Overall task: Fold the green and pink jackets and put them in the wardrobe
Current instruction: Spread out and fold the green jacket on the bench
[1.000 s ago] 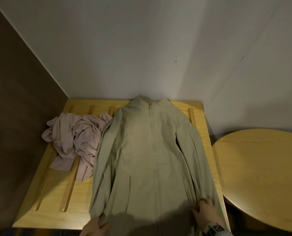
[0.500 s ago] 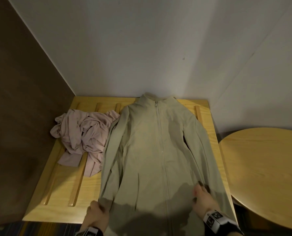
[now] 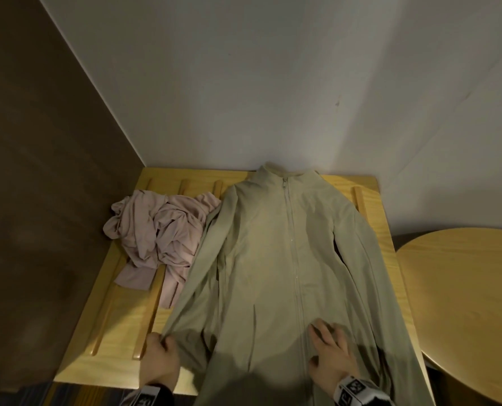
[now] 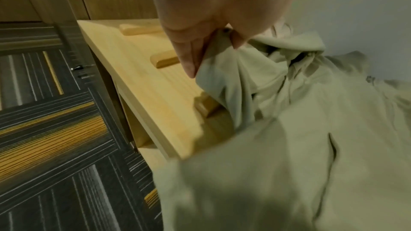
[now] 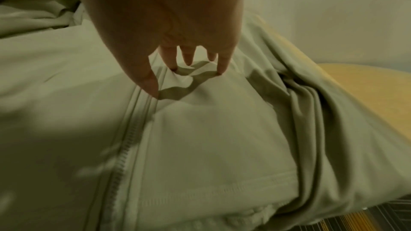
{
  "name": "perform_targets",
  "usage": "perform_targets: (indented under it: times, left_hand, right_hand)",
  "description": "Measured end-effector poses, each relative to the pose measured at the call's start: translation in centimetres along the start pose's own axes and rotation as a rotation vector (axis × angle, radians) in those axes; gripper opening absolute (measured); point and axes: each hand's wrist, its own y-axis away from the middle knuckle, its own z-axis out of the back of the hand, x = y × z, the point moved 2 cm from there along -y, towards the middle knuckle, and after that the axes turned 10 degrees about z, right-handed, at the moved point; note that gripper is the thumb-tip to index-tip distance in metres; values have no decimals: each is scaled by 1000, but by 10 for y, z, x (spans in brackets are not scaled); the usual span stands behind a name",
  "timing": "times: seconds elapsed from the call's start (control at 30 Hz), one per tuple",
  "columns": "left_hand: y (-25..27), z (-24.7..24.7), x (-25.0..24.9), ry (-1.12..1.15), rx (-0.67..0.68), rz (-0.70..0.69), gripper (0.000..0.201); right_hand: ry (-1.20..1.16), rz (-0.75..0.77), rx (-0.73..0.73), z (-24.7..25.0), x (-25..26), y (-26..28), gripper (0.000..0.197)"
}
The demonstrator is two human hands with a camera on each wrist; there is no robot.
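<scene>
The green jacket (image 3: pixel 273 259) lies spread face up on the slatted wooden bench (image 3: pixel 120 312), zipped, with its collar toward the wall. My left hand (image 3: pixel 158 356) pinches the end of the jacket's left sleeve (image 4: pixel 213 69) near the bench's front edge and lifts it slightly. Just right of the zipper, my right hand (image 3: pixel 328 358) rests on the jacket's lower front with spread fingers (image 5: pixel 189 59) touching the cloth. The pink jacket (image 3: pixel 158 232) lies crumpled at the back left of the bench, partly under the green sleeve.
A round wooden table (image 3: pixel 460 306) stands close on the right. A brown panel (image 3: pixel 38 200) rises on the left, a white wall (image 3: pixel 273 83) behind. Striped carpet (image 4: pixel 55 147) covers the floor below the bench's front edge.
My right hand has moved from the right sleeve's edge inward onto the jacket front beside the zipper. My left hand has shifted left, pulling the left sleeve end outward.
</scene>
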Motion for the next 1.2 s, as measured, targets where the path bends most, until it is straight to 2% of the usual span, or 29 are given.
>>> perform_targets:
  times: [0.1, 0.2, 0.33, 0.4, 0.47, 0.57, 0.67, 0.8, 0.97, 1.07, 1.13, 1.2]
  left_hand:
    - [-10, 33, -4, 99, -102, 68, 23]
    - [-25, 76, -16, 204, -261, 109, 32]
    - [-42, 130, -32, 337, -504, 35, 31]
    - [-49, 150, -39, 352, -567, -29, 30]
    - [-60, 163, -43, 252, -514, -30, 32]
    - [-74, 171, -49, 91, -337, -26, 33]
    - [-71, 170, -51, 149, -222, -55, 34]
    - [-56, 155, -52, 198, -84, -190, 28]
    - [-33, 135, -60, 206, 163, -90, 27]
    - [-25, 127, -67, 144, 235, -166, 34]
    - [-20, 124, -72, 141, 304, -195, 33]
    - [-14, 123, -75, 138, 366, -225, 23]
  right_hand:
    - [-24, 27, -17, -1, 11, -3, 70]
    - [-55, 8, 15, -4, 22, -5, 75]
    - [-68, -25, 7, -1, 33, -6, 76]
    - [-71, -31, -5, 2, 37, -6, 74]
    - [-72, -27, 9, 5, 42, -8, 71]
    - [-63, -24, 28, 9, 51, -14, 67]
    - [18, -1, -13, 12, 61, -19, 63]
    - [42, 149, -80, 20, 91, -33, 60]
    - [47, 329, -101, 42, 150, -58, 49]
    - [-2, 399, -36, 47, 190, -61, 41]
    - [-38, 455, 35, 45, 214, -59, 47]
    - [-60, 525, 86, 41, 232, -52, 55]
